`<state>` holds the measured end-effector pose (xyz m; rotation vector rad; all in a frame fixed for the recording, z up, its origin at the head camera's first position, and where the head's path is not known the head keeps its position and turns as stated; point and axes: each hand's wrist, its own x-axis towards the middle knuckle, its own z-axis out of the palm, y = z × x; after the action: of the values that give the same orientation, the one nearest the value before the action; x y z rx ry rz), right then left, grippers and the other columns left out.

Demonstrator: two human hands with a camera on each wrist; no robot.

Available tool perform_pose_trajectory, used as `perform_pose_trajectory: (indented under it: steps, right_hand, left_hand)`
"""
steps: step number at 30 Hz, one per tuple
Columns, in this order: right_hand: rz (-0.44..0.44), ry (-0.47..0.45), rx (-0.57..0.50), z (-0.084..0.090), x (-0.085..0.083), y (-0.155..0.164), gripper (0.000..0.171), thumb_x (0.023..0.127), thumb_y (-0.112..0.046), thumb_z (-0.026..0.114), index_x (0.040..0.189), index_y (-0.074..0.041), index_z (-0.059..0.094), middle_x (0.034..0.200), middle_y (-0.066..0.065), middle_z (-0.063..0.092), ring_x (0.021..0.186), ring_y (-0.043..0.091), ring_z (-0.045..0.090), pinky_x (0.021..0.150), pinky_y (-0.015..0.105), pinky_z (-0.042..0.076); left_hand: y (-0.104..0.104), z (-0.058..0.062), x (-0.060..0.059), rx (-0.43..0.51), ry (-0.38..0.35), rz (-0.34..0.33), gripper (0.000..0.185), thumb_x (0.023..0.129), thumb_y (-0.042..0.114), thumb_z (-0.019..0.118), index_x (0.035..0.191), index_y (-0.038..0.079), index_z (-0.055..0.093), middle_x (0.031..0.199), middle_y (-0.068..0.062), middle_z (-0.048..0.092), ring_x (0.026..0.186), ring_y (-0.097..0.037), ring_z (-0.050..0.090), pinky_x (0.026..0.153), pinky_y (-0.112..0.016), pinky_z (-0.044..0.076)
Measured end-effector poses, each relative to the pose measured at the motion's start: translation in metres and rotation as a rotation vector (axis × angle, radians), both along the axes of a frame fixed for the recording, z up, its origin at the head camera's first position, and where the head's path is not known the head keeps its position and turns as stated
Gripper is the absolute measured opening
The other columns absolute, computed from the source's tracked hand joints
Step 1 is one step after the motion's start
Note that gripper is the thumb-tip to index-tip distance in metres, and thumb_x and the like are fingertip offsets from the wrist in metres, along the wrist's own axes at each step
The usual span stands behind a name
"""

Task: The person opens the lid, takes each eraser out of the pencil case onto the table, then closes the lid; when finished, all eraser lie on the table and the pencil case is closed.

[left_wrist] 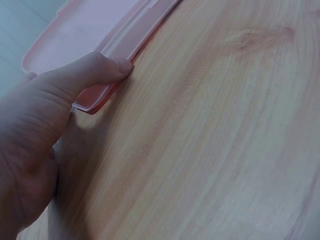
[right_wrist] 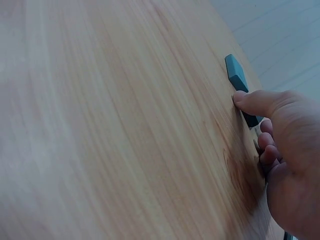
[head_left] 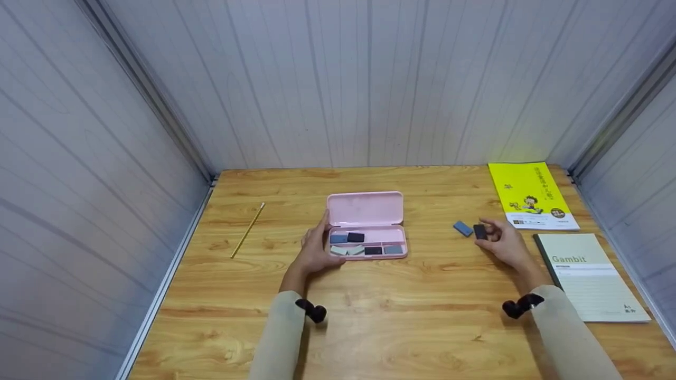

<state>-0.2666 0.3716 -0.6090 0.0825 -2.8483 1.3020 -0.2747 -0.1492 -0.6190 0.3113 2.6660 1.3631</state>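
Note:
A pink pencil case lies with its lid raised on the table. My left hand grips its left end, thumb over the front edge and fingers along the side. Inside the case are several erasers: blue ones, black ones such as the black eraser in the upper row, and pale green ones. To the right, my right hand pinches another black eraser between thumb and fingers. Just left of it lies a blue eraser, seen also beyond the thumb in the right wrist view.
A gold pencil lies at the left of the wooden table. On the right are a yellow book and, nearer to me, a pale notebook beside the right forearm. Panel walls stand around the table.

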Motion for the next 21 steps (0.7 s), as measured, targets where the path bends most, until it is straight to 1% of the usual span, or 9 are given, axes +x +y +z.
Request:
perform_pose_trajectory:
  steps: [6,9,16,21]
  right_hand:
    - [0.024,0.0,0.0,0.005,0.0,-0.001,0.062,0.1,-0.006,0.083,0.155,0.008,0.059,0.123,0.028,0.064,0.097,0.016,0.054,0.081,0.018,0.043]
    - [0.036,0.005,0.001,0.007,0.001,-0.004,0.062,0.099,-0.005,0.083,0.155,0.008,0.06,0.122,0.028,0.064,0.098,0.016,0.055,0.082,0.017,0.043]
    - [0.07,0.04,-0.034,0.012,0.002,-0.019,0.059,0.096,0.0,0.083,0.15,0.01,0.063,0.12,0.029,0.064,0.093,0.016,0.056,0.079,0.016,0.045]
    - [0.103,0.052,-0.045,0.016,0.002,-0.032,0.057,0.096,0.0,0.084,0.149,0.008,0.065,0.119,0.028,0.066,0.092,0.015,0.057,0.077,0.016,0.045]
  left_hand:
    - [0.001,0.0,0.002,0.01,-0.009,0.015,0.144,0.076,0.021,0.105,0.184,0.022,0.01,0.168,-0.014,0.054,0.162,-0.037,0.036,0.14,-0.063,0.01]
    - [0.0,-0.002,0.002,0.025,-0.002,0.013,0.145,0.075,0.021,0.105,0.184,0.023,0.01,0.167,-0.014,0.055,0.161,-0.038,0.036,0.139,-0.064,0.012]
    - [-0.004,-0.012,-0.002,0.062,0.08,-0.012,0.144,0.07,0.026,0.105,0.183,0.019,0.016,0.16,-0.017,0.06,0.15,-0.04,0.042,0.131,-0.063,0.017]
    - [-0.004,-0.012,-0.003,0.052,0.062,-0.004,0.143,0.071,0.024,0.104,0.183,0.018,0.016,0.161,-0.017,0.059,0.153,-0.04,0.042,0.134,-0.064,0.014]
